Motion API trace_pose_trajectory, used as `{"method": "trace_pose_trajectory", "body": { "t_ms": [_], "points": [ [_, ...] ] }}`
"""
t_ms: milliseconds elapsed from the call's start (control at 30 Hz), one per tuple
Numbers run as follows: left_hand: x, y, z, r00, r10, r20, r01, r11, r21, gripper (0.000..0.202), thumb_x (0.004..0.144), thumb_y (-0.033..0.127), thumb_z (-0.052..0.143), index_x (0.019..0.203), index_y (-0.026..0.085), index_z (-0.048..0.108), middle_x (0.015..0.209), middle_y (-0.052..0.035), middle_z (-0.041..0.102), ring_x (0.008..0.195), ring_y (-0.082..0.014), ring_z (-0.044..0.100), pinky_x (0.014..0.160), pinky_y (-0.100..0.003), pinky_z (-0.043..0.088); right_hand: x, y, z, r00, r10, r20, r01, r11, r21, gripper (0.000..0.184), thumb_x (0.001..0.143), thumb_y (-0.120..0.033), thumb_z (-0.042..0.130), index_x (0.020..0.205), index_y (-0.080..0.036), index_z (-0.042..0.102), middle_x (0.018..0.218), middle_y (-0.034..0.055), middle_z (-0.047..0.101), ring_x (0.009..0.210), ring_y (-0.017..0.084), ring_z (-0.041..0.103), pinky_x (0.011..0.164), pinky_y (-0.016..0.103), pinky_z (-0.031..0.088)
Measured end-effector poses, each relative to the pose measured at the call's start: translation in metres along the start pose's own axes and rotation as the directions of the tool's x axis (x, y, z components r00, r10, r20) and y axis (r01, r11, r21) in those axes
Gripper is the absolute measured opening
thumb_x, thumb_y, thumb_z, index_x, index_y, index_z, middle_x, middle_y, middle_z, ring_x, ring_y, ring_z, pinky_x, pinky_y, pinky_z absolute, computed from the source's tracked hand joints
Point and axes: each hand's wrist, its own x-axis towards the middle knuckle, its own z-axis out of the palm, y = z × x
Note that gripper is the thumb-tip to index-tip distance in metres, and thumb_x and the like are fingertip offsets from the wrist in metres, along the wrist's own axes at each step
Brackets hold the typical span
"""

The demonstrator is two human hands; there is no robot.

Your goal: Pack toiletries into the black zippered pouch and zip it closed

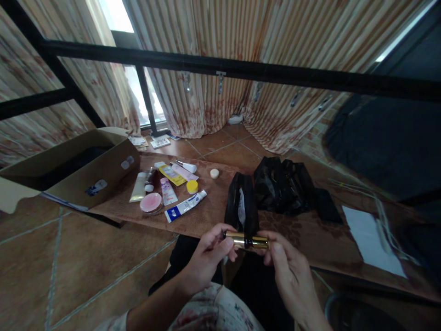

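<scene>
Between my two hands, just above my lap, is a shiny gold cosmetic tube (238,238) with a black band at its middle; it may be a lipstick. My left hand (208,257) pinches its left end and my right hand (289,266) pinches its right end. It lies roughly level. Right behind it stands an open black pouch (233,202) with something pale in its opening. To the left lie a blue and white tube (185,206), a yellow-lidded jar (192,186), a pink-lidded round jar (150,202) and several other tubes.
A brown cloth-covered low table (210,207) runs across in front of me. An open cardboard box (93,174) stands at its left end. More black pouches (284,186), a white paper (372,239) and a cable lie right. A black metal bar (220,66) crosses above.
</scene>
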Motion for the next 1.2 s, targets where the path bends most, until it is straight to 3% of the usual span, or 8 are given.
{"method": "trace_pose_trajectory", "body": {
  "t_ms": [67,167,533,667,833,967,1067,1200],
  "points": [
    [0.001,-0.003,-0.002,1.0,0.0,0.012,0.0,1.0,0.004,0.029,0.085,0.038,0.062,0.103,0.015,0.058,0.077,-0.0018,0.061,0.066,-0.0114,0.053,0.066,-0.024,0.041,0.0,0.003,-0.001,0.999,-0.033,0.007,0.033,0.998,0.052,0.038,0.088,-0.045,0.051,0.118,-0.022,0.059,0.091,0.0037,0.07,0.081,0.017,0.065,0.066,0.026,0.052],
    [0.003,-0.006,-0.005,1.0,-0.003,0.021,0.002,0.999,0.034,0.029,0.086,0.039,0.06,0.104,0.016,0.057,0.078,-0.0017,0.06,0.066,-0.0117,0.054,0.064,-0.024,0.042,0.0,0.01,0.001,0.995,-0.079,0.059,0.074,0.995,0.073,0.034,0.086,-0.04,0.056,0.115,-0.023,0.061,0.104,0.0053,0.069,0.092,0.019,0.065,0.073,0.028,0.053],
    [-0.006,0.001,-0.011,0.974,0.223,-0.027,-0.18,0.844,0.506,0.025,0.088,0.031,0.056,0.112,0.025,0.057,0.082,-0.0005,0.065,0.076,-0.0162,0.06,0.072,-0.026,0.046,0.002,-0.002,0.029,0.989,0.145,0.019,-0.139,0.889,0.436,0.033,0.083,-0.049,0.057,0.092,-0.017,0.064,0.064,-0.0015,0.056,0.058,0.011,0.05,0.053,0.022,0.041],
    [-0.001,-0.009,-0.025,0.908,0.409,0.092,-0.344,0.601,0.722,0.03,0.084,0.022,0.061,0.114,0.027,0.06,0.103,-0.0045,0.068,0.092,-0.0214,0.064,0.084,-0.029,0.049,0.006,-0.005,0.033,0.975,0.212,0.06,-0.205,0.77,0.605,0.039,0.076,-0.053,0.064,0.086,-0.015,0.064,0.055,-0.0038,0.05,0.051,0.009,0.044,0.049,0.022,0.036],
    [0.012,-0.015,-0.037,0.676,0.621,0.398,-0.557,0.076,0.827,0.027,0.088,0.024,0.054,0.115,0.022,0.058,0.101,-0.0051,0.071,0.091,-0.0193,0.068,0.083,-0.026,0.055,0.01,0.005,0.036,0.957,0.267,0.111,-0.269,0.68,0.682,0.046,0.07,-0.058,0.068,0.08,-0.014,0.063,0.05,-0.0049,0.049,0.045,0.007,0.04,0.047,0.021,0.032],
    [0.015,-0.013,-0.04,0.571,0.624,0.532,-0.582,-0.149,0.799,0.027,0.092,0.027,0.049,0.116,0.018,0.055,0.099,-0.0064,0.072,0.091,-0.0178,0.07,0.086,-0.024,0.054,0.008,0.01,0.036,0.955,0.264,0.135,-0.281,0.656,0.7,0.047,0.07,-0.059,0.068,0.082,-0.013,0.064,0.052,-0.0043,0.05,0.045,0.006,0.041,0.046,0.021,0.031],
    [0.016,-0.011,-0.038,0.563,0.623,0.543,-0.59,-0.156,0.792,0.026,0.092,0.027,0.048,0.116,0.019,0.054,0.098,-0.0063,0.072,0.091,-0.0178,0.07,0.086,-0.023,0.055,0.008,0.009,0.035,0.957,0.255,0.14,-0.274,0.631,0.726,0.046,0.071,-0.059,0.067,0.081,-0.014,0.064,0.052,-0.0047,0.05,0.045,0.006,0.04,0.047,0.02,0.032],
    [0.018,-0.011,-0.032,0.661,0.614,0.431,-0.55,0.005,0.835,0.034,0.09,0.03,0.052,0.123,0.022,0.049,0.102,-0.0057,0.07,0.092,-0.0182,0.069,0.083,-0.025,0.056,0.007,0.002,0.03,0.968,0.244,0.06,-0.21,0.655,0.726,0.044,0.074,-0.058,0.065,0.083,-0.015,0.061,0.052,-0.0055,0.049,0.047,0.006,0.041,0.048,0.02,0.033]
  ]
}}
